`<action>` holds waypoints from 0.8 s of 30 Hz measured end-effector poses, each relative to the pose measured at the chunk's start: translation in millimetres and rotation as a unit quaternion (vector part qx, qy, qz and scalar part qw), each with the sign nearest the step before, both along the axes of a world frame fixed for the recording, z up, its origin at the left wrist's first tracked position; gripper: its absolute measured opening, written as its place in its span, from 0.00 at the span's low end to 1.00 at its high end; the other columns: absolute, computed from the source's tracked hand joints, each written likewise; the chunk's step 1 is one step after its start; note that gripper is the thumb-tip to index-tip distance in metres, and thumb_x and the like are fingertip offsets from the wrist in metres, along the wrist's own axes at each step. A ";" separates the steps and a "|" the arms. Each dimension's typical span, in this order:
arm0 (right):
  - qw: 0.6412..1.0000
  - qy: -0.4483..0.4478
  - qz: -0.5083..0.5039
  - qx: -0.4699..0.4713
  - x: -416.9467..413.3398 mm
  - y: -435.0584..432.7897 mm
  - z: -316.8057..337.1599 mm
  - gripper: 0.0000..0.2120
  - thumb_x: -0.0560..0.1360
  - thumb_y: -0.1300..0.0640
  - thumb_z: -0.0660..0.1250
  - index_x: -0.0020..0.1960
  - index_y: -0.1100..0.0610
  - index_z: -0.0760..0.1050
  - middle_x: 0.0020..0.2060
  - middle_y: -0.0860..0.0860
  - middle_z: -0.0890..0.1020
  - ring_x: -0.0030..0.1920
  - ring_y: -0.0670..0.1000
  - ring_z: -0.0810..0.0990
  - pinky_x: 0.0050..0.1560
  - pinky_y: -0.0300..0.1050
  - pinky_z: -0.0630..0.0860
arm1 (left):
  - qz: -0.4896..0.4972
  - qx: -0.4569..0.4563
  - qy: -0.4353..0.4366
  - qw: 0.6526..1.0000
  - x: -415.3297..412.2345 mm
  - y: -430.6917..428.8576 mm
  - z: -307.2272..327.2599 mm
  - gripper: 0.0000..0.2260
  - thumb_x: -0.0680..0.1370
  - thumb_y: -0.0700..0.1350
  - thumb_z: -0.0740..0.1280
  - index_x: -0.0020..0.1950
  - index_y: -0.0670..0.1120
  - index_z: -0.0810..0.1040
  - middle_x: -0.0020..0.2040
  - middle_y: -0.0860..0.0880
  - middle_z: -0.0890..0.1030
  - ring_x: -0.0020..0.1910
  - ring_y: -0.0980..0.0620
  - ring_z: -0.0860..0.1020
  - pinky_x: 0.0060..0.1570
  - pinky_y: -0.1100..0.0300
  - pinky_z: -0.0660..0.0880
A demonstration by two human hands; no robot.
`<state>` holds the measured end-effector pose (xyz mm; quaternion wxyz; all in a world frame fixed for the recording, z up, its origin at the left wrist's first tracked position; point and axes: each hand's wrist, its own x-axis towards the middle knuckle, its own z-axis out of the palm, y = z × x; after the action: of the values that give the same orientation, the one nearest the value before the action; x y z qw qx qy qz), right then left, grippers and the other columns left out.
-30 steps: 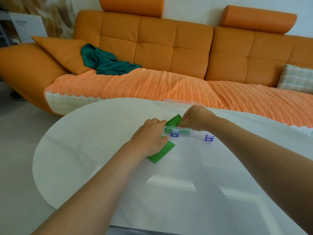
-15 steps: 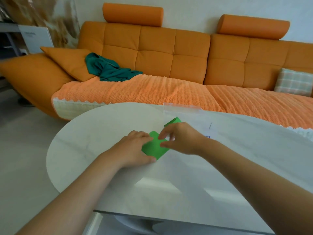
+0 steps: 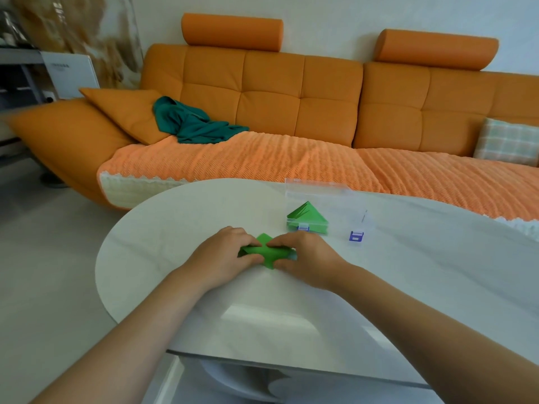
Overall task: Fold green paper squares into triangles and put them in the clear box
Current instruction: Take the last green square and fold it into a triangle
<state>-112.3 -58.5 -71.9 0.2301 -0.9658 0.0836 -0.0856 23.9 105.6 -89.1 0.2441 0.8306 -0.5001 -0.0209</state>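
Note:
A green paper square (image 3: 267, 252) lies on the white table (image 3: 291, 301), pinched from both sides. My left hand (image 3: 224, 253) grips its left part and my right hand (image 3: 303, 255) grips its right part, the fingertips almost meeting over the paper. Behind and to the right stands the clear box (image 3: 338, 205) with purple latches, its lid up. Folded green triangles (image 3: 307, 217) rest inside the box at its left end.
An orange sofa (image 3: 291, 112) runs along the far side of the table, with a teal cloth (image 3: 192, 123) and a checked cushion (image 3: 507, 141) on it. The table's near edge (image 3: 291, 363) is close to me, floor to the left.
My right hand left the box and came to the loose paper. Both hands drew it nearer me and now pinch it together. The view shifted back.

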 end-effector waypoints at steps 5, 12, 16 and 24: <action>1.000 -0.016 0.000 -0.006 -0.3 -8.2 3.2 0.16 0.78 0.60 0.67 0.64 0.52 0.79 0.57 0.48 0.83 0.56 0.47 0.79 0.54 0.31 0.68 | 0.008 -0.028 0.036 0.999 -1.6 1.9 7.7 0.13 0.77 0.60 0.66 0.57 0.56 0.81 0.48 0.59 0.80 0.49 0.60 0.75 0.53 0.55 0.75; 0.997 -0.015 -0.051 -0.053 -5.5 -18.7 6.4 0.09 0.78 0.48 0.68 0.54 0.47 0.84 0.42 0.47 0.84 0.39 0.47 0.74 0.42 0.43 0.71 | -0.035 -0.006 -0.003 0.999 -10.5 -5.4 6.6 0.24 0.68 0.69 0.67 0.59 0.58 0.79 0.52 0.61 0.79 0.54 0.61 0.73 0.54 0.60 0.73; 0.994 -0.009 -0.057 -0.092 -21.1 -25.3 8.5 0.10 0.75 0.43 0.68 0.49 0.46 0.83 0.37 0.48 0.82 0.39 0.51 0.76 0.38 0.45 0.72 | -0.034 -0.022 0.022 0.999 -26.8 -20.5 5.7 0.07 0.76 0.55 0.67 0.47 0.54 0.81 0.41 0.54 0.81 0.43 0.55 0.78 0.44 0.48 0.77; 0.995 0.014 -0.062 0.077 -73.7 -63.9 11.1 0.09 0.77 0.48 0.65 0.47 0.47 0.83 0.44 0.40 0.83 0.46 0.42 0.79 0.52 0.45 0.76 | -0.088 0.014 0.004 0.996 -60.5 -53.9 9.5 0.12 0.76 0.58 0.65 0.43 0.51 0.80 0.36 0.53 0.77 0.39 0.55 0.75 0.42 0.50 0.75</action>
<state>-186.0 -122.4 -60.8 0.2967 -0.9393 0.1528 -0.0798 -36.6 51.6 -79.6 0.2318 0.7864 -0.5702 -0.0528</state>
